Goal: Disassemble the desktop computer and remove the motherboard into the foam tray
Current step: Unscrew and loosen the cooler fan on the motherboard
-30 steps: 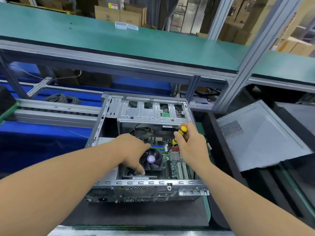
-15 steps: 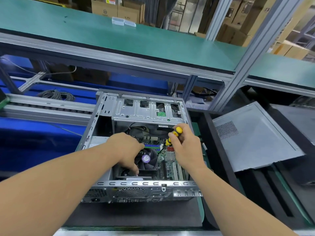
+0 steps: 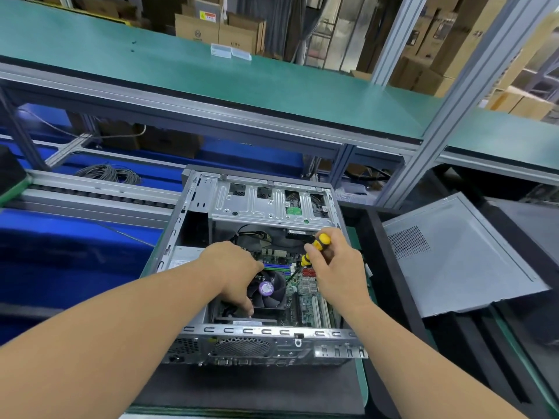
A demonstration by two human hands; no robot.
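The open grey computer case [image 3: 193,204] lies flat in front of me on a dark mat. Inside it the green motherboard [image 3: 305,303] carries a black CPU fan [image 3: 272,293] with a purple hub. My left hand [image 3: 233,270] reaches into the case and rests on the fan's left side, fingers pointing down beside it. My right hand [image 3: 335,267] grips a yellow-and-black screwdriver [image 3: 316,246], whose tip points down at the board just right of the fan. A silver drive cage [image 3: 266,204] spans the far half of the case.
The removed grey side panel [image 3: 459,255] lies tilted on black foam trays [image 3: 390,267] to the right. A green shelf [image 3: 211,77] on an aluminium frame hangs over the bench. On the left run a roller conveyor [image 3: 90,192] and blue matting with a cable coil [image 3: 109,173].
Both hands stay in the same spots inside the case. The view has shifted slightly, and the screwdriver has hardly moved.
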